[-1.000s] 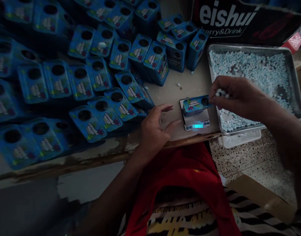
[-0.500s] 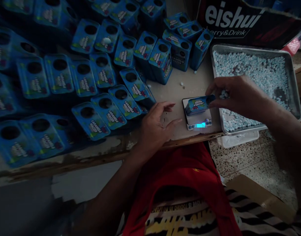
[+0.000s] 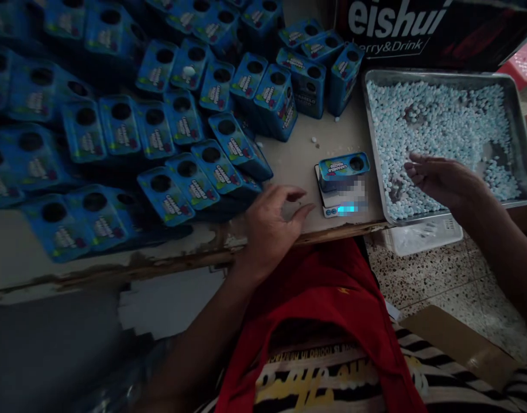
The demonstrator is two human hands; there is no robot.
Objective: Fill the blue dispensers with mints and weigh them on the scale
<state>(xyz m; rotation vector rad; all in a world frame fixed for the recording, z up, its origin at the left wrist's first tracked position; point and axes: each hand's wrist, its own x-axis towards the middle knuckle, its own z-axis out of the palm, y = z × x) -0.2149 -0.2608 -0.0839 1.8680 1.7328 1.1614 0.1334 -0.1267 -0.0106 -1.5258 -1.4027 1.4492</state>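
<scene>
A blue tin (image 3: 341, 167) with a round opening in its top stands on a small scale (image 3: 332, 198) whose display is lit. Left of the scale, my left hand (image 3: 275, 221) rests near the table edge, thumb and fingers apart, holding nothing. My right hand (image 3: 440, 176) is over the metal tray (image 3: 389, 213) of small light-blue and white candies (image 3: 444, 123). Its fingers are partly curled together, and whether any candies are in them is hidden.
Many blue tins (image 3: 164, 198) crowd the left and back of the table (image 3: 300, 163). Behind the tray stands a dark printed box (image 3: 396, 34). A few loose candies lie between tins and scale. A white container (image 3: 427, 236) is below the tray.
My right hand has moved right, away from the tin's opening, to over the candies in the tray. The tin stays on the scale. My left hand has barely moved; the view has shifted slightly.
</scene>
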